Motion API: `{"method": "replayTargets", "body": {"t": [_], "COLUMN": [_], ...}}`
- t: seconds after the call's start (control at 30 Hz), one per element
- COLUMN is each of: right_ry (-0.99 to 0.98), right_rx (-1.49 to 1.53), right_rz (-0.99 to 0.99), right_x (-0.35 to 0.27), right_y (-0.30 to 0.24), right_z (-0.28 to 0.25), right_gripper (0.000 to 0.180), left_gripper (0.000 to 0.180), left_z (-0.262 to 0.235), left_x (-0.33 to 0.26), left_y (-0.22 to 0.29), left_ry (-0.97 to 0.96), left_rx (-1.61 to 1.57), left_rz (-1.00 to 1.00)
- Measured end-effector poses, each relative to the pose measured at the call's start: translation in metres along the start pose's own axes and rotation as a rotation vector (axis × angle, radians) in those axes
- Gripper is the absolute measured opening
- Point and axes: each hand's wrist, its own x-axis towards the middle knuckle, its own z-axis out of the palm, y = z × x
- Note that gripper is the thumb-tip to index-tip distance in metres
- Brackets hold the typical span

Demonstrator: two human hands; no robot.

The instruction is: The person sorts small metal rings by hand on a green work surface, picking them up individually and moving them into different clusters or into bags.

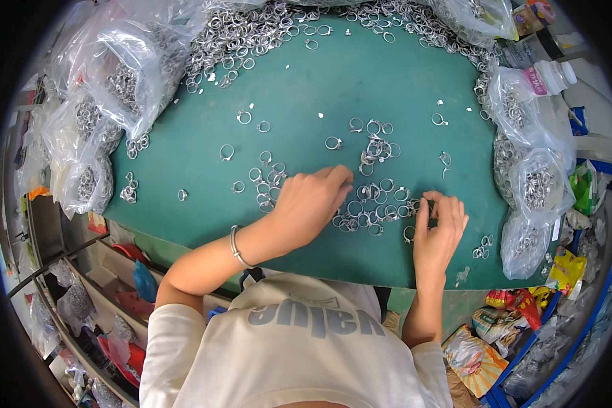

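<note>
Silvery metal rings lie in a loose pile [370, 204] on the green tabletop [306, 81], between my two hands. My left hand [313, 204], with a bangle [236, 246] on its wrist, reaches over the left edge of this pile. Its fingers are bent together, and what they hold, if anything, is hidden. At the pile's right side my right hand [440, 228] has thumb and fingertips drawn close together beside some rings; whether one is pinched there is too small to tell. A smaller cluster of rings [381, 147] sits just beyond, and another group [268, 178] lies left of my left hand.
A big heap of rings [251, 30] lines the far edge. Clear plastic bags full of rings stand at the left [122, 85] and right [537, 180]. A white bottle [551, 77] is at the far right. Open drawers [102, 272] are below left; colourful packets [476, 357] lie below right.
</note>
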Motion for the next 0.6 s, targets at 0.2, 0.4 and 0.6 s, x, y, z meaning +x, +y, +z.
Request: {"method": "replayTargets", "body": {"t": [0.2,0.4,0.6], "right_ry": [-0.207,-0.212,-0.181], "right_rx": [0.043,-0.057,0.111], "right_rz": [-0.25,-0.351,-0.238], "right_x": [0.006,0.013,0.016], "right_y": [-0.024,-0.024,-0.011], "right_z": [0.013,0.013,0.009], "right_gripper": [0.026,0.018,0.017], "left_gripper": [0.021,0.013,0.009], "left_z": [0.008,-0.006,-0.015], "left_x": [0.004,0.0,-0.013], "left_y": [0.01,0.006,-0.01], "left_ry": [-0.074,-0.057,-0.012], "left_rx": [0.03,-0.249,-0.338], "left_rz": [0.032,-0.122,-0.23]}}
